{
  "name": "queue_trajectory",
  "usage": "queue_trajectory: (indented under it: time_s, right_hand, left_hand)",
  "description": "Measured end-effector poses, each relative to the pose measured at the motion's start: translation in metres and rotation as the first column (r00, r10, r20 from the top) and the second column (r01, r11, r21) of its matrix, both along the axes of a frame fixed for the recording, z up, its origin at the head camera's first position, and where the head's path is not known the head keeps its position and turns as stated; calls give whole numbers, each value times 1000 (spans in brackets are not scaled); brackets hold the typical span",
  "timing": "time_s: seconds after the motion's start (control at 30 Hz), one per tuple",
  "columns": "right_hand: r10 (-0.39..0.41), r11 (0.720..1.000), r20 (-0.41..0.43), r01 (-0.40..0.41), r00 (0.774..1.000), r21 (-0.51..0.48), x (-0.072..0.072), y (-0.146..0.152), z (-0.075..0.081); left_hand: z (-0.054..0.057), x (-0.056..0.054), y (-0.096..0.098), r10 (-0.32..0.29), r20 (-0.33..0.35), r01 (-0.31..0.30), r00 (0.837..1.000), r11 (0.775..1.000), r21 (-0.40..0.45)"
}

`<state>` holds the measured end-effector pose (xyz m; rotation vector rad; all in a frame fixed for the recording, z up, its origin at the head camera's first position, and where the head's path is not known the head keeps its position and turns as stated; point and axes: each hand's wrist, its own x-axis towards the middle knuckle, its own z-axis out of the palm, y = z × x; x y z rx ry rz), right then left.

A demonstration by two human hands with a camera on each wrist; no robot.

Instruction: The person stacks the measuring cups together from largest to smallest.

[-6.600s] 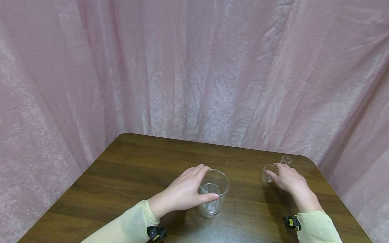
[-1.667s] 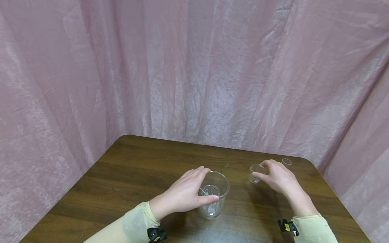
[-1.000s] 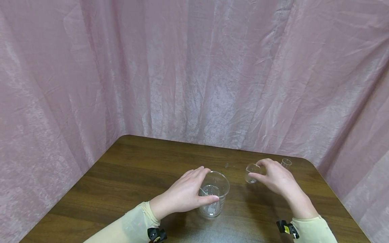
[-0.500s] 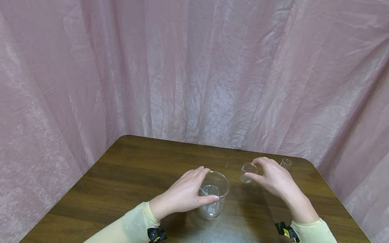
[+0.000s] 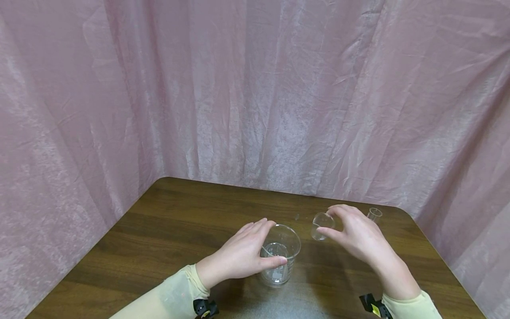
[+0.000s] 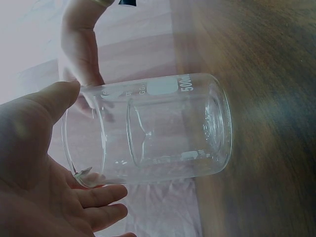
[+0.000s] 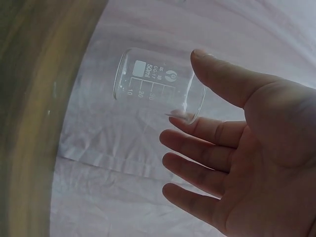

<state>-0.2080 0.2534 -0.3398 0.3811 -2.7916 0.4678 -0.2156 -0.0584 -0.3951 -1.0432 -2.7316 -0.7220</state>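
My left hand (image 5: 245,252) holds the rim of a large glass beaker (image 5: 278,278) marked 500 ml, which stands upright on the table. Inside it sits a smaller glass beaker (image 6: 165,131), its spouted rim visible through the wall in the left wrist view. To the right, my right hand (image 5: 358,232) pinches a small 50 ml beaker (image 7: 150,81) at the rim between thumb and index finger. The other right fingers are spread beside it. Its base hangs above the table, close to the right of the large beaker.
A narrow glass vessel (image 5: 374,214) stands at the table's back right, partly behind my right hand. The brown wooden table (image 5: 191,208) ends at pink curtains (image 5: 255,110) behind and at the sides. A tiny clear speck (image 5: 296,216) lies toward the back.
My right hand has moved left from the narrow vessel, carrying the small beaker toward the large one and raising it a little. The left hand and large beaker have stayed in place.
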Motion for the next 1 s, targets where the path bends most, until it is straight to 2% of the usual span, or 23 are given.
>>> queue_trajectory:
  time_s: [0.4, 1.0]
  right_hand:
    - [35, 999, -34, -35, 999, -8, 6, -5, 5]
    - [58, 997, -15, -59, 998, -55, 13, -13, 12]
  left_hand:
    - [0, 0, 0, -4, 2, 4, 1000, 1000, 7]
    - [0, 1, -1, 6, 20, -6, 1000, 1000, 4]
